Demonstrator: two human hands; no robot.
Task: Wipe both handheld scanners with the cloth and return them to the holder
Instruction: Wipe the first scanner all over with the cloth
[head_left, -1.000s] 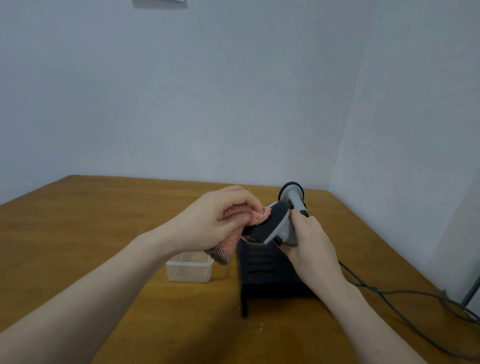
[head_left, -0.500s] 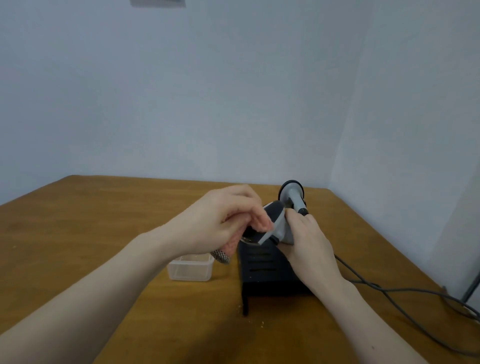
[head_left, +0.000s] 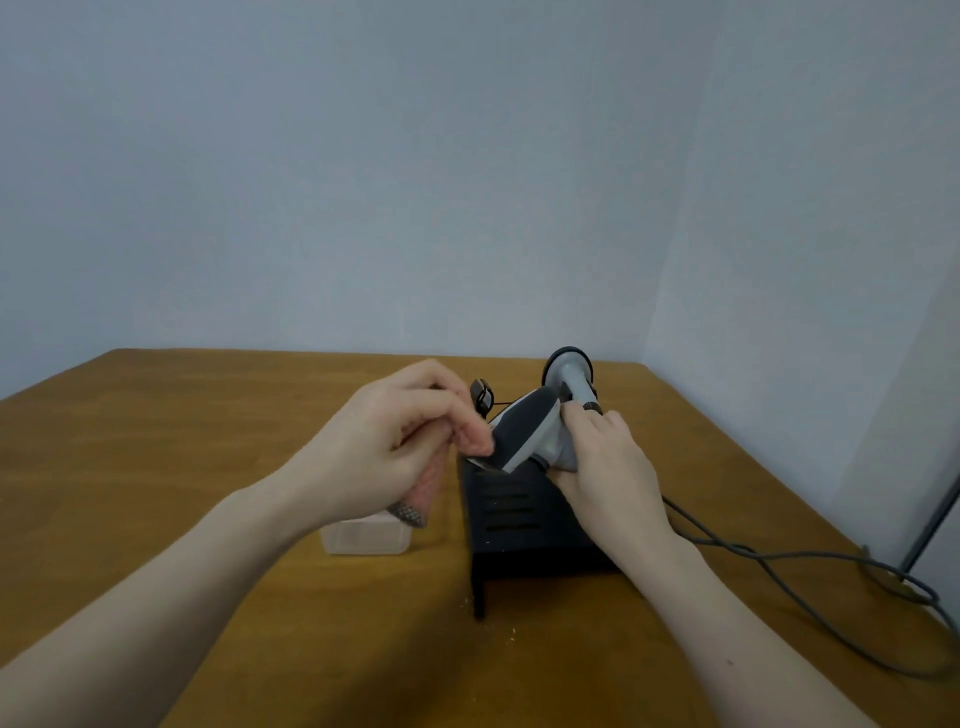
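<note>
Scanner (head_left: 524, 431), grey with a dark head, is held above the black holder (head_left: 524, 525) near the table's centre-right, its head tilted down toward 8 o'clock. Right hand (head_left: 605, 467) is clamped around the scanner's handle from the 4 o'clock side, fingers curled on the grey body. Left hand (head_left: 384, 447), at 9 o'clock of the scanner, has its fingers curled round the bunched pink cloth (head_left: 431, 483); a fold of cloth at the fingertips touches the lower edge of the dark head, while a grey mesh end hangs below the palm over a clear plastic container (head_left: 363, 538).

Progress, as a judgement: wiping of this scanner is under way and it has not been returned to the holder. A second grey device on a round base (head_left: 569, 369) stands at 12 o'clock, just behind the held scanner; whether it is the other scanner, and whether it has been wiped, cannot be told. A small black item (head_left: 482, 395) lies at 11 o'clock of the holder. A grey cable (head_left: 779, 558) runs off toward 4 o'clock across the wooden table (head_left: 156, 441).

Change from one second before: the cloth then lay over the top of the scanner head, pressed by the left fingers; it now sits lower and farther toward 9 o'clock, leaving the dark top uncovered. The left hand has drawn back slightly, which uncovers the small black item behind it. The right hand keeps the same grip, and the holder and container have not shifted.
</note>
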